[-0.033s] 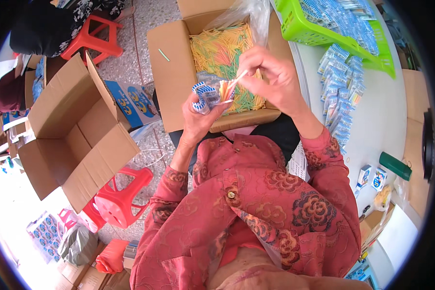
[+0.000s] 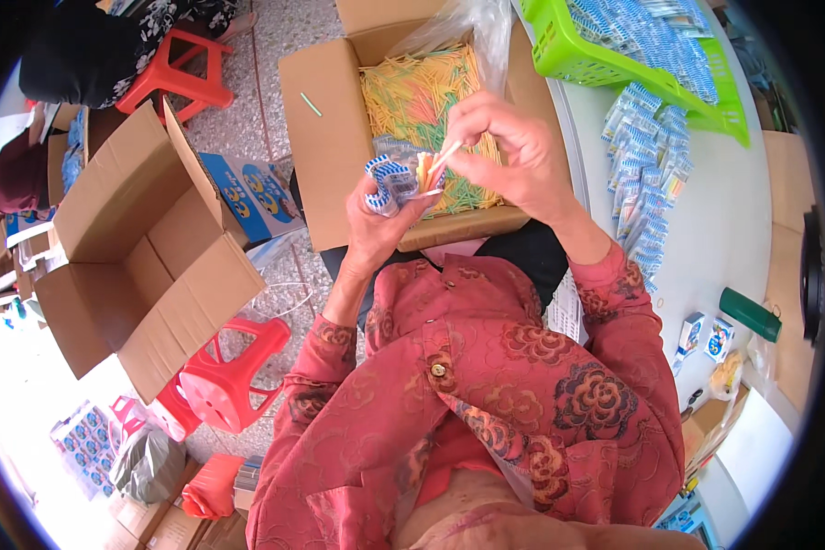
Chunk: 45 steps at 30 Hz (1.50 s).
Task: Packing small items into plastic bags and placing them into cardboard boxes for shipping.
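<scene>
While it sits upright in the curled left hand (image 2: 376, 225), the small blue-and-white packet (image 2: 391, 181) hangs over the near flap of an open cardboard box (image 2: 325, 128); the right hand (image 2: 513, 151) pinches a few thin coloured sticks (image 2: 438, 163) at the packet's mouth; the box holds a heap of yellow, green and orange sticks (image 2: 412, 92); to the right, more packets (image 2: 646, 188) lie on a white table (image 2: 724, 229) beside a green basket (image 2: 605, 69).

A small clear packet (image 2: 392, 181) with blue-and-white print is held upright, mouth open to the right. A few thin orange and yellow sticks (image 2: 434, 165) slant into it, just above the open carton's near edge.
</scene>
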Each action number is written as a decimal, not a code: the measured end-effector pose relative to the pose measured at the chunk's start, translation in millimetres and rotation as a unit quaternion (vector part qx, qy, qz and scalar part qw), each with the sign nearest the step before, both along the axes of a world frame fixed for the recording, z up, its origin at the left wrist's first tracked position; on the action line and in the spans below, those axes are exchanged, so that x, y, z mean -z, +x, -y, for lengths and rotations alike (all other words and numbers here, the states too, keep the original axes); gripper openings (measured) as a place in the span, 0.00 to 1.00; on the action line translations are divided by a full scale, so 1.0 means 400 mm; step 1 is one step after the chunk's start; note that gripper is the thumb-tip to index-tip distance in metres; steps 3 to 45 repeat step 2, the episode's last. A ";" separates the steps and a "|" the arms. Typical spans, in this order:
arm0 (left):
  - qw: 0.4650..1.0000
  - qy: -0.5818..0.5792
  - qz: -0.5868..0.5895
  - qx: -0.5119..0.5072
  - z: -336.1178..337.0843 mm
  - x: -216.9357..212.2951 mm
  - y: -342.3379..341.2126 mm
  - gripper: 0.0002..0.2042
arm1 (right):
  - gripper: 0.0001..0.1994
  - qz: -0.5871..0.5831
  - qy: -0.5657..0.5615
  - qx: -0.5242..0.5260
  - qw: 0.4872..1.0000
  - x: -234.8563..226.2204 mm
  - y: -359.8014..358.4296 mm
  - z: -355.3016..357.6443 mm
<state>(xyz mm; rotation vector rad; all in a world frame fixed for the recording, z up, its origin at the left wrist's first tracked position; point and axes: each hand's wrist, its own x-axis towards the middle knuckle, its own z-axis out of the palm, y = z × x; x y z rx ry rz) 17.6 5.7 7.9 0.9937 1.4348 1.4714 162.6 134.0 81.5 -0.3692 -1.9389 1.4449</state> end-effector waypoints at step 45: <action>1.000 0.007 0.004 0.004 0.000 -0.013 0.008 0.19 | 0.03 0.031 0.032 0.008 0.999 0.003 0.005 0.013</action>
